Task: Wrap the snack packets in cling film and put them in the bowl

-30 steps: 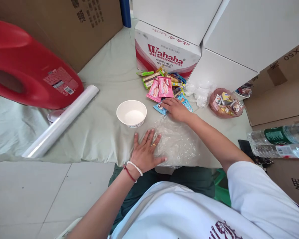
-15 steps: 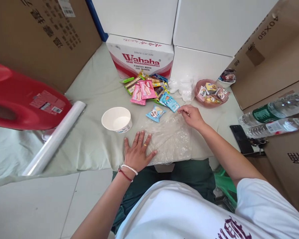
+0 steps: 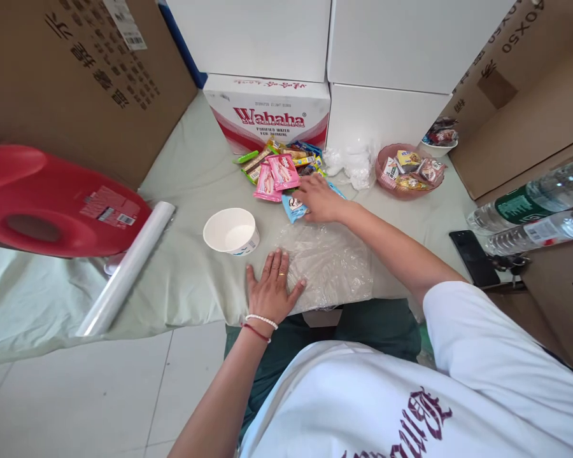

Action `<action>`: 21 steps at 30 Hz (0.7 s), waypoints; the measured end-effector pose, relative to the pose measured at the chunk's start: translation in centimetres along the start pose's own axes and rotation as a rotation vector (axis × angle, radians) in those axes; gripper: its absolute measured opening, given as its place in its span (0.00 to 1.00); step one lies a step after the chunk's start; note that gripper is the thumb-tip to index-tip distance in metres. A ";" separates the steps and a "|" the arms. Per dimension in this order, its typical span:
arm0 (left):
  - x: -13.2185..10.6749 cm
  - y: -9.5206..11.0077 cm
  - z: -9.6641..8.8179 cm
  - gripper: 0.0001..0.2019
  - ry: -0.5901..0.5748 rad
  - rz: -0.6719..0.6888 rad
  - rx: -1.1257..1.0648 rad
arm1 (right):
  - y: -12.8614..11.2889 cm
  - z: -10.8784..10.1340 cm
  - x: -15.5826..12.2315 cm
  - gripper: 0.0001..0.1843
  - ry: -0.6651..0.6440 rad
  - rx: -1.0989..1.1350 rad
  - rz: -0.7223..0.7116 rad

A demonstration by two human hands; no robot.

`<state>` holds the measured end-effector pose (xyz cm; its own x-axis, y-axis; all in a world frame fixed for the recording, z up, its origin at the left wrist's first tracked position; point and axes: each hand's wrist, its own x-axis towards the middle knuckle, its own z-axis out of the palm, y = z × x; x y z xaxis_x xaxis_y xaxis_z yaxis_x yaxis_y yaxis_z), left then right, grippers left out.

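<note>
My left hand lies flat with fingers spread, beside the left edge of a crinkled clear plastic sheet and partly on it. My right hand reaches over the sheet, fingers curled down onto a small blue snack packet; its fingertips are partly hidden. Under that hand, another light-blue packet peeks out. Just behind lie two pink snack packets on a heap of green, yellow and blue wrapped snacks. A white paper bowl stands to the left, with nothing visible inside.
Behind the snacks stand a Wahaha carton and white boxes. A pink bowl of snacks and crumpled clear plastic are at the right, with bottles and a phone. A plastic roll lies beside a red jug.
My right hand has moved forward and left from the sheet's far corner onto the blue packets. The small packet has shifted away from me and left. My left hand stays flat.
</note>
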<state>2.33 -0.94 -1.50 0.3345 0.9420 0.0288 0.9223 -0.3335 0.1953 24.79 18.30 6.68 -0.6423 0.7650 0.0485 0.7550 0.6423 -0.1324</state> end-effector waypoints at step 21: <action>0.1 0.1 0.1 0.37 0.025 -0.021 -0.018 | -4.2 -4.6 -28.6 0.38 -0.091 0.476 0.272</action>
<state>2.51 -0.89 -1.60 0.3098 0.9496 0.0485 0.9255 -0.3128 0.2136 40.65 -6.05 10.38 -0.4577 0.8791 -0.1331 0.7653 0.3134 -0.5622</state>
